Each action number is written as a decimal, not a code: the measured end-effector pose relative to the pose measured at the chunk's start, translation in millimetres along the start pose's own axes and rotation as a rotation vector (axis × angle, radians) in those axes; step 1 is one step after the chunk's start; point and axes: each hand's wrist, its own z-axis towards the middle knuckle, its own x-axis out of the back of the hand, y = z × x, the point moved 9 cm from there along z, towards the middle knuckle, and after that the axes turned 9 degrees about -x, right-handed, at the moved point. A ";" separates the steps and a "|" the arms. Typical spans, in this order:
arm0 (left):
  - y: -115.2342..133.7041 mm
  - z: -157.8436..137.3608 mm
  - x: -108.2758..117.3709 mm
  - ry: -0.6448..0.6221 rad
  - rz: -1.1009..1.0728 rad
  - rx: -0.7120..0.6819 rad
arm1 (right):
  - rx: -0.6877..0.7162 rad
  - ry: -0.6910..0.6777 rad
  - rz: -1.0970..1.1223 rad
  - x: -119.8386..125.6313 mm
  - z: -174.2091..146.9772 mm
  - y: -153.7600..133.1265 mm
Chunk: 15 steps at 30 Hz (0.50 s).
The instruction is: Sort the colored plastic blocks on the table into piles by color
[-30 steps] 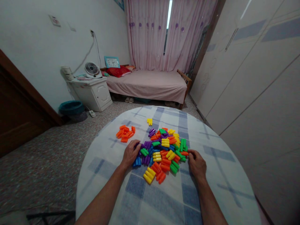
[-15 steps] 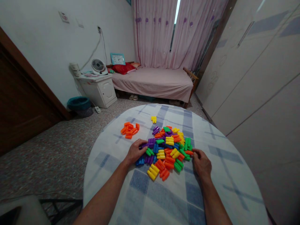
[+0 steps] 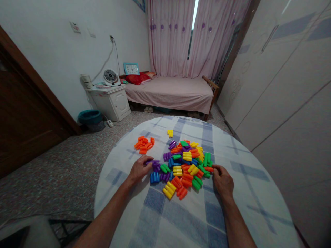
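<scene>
A mixed heap of small plastic building blocks (image 3: 187,176) in orange, yellow, green, blue and purple lies mid-table. At the heap's left edge, my left hand (image 3: 141,168) is closed on a purple block (image 3: 154,161), fingertips pinching its near end. My right hand (image 3: 222,179) rests at the right edge, thumb and index finger closed on the end of an orange block (image 3: 209,169) beside green ones (image 3: 207,160). Some blue blocks (image 3: 154,177) lie just right of and below my left hand.
Separate orange blocks (image 3: 143,145) form a group at the heap's far left, and a few yellow pieces (image 3: 170,133) lie beyond it. A checked cloth (image 3: 181,220) covers the round table. Further off are a bed (image 3: 170,91), a cabinet (image 3: 113,101) and a wardrobe (image 3: 279,86).
My left hand has drawn back leftward from the heap, bringing the purple block with it and uncovering blue and purple blocks. The right hand stays in place.
</scene>
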 end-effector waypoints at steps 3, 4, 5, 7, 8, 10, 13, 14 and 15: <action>-3.9 -17.2 12.6 -0.023 0.012 0.027 | 0.013 0.001 -0.005 -0.6 0.3 -0.6; -5.5 -22.2 15.8 -0.026 0.013 0.038 | 0.013 0.001 -0.006 -0.9 0.5 -0.3; -6.8 -26.3 18.2 -0.030 0.015 0.046 | 0.013 0.001 -0.006 -1.3 0.7 0.1; -8.6 -31.6 20.2 -0.041 0.033 0.055 | 0.009 0.001 -0.008 -1.9 1.1 1.1; -9.0 -32.9 19.9 -0.045 0.051 0.053 | 0.007 0.002 -0.011 -2.2 1.2 1.6; -9.1 -33.7 18.3 -0.035 0.102 0.030 | 0.004 0.001 -0.010 -2.8 1.4 2.5; -6.6 -33.8 13.2 0.006 0.210 -0.055 | 0.010 0.003 -0.005 -3.5 1.5 3.0; -5.2 -34.3 10.8 0.015 0.246 -0.091 | 0.013 0.004 -0.006 -3.6 1.6 3.0; -3.6 -35.0 8.1 0.017 0.280 -0.128 | 0.016 0.006 -0.007 -3.7 1.7 3.0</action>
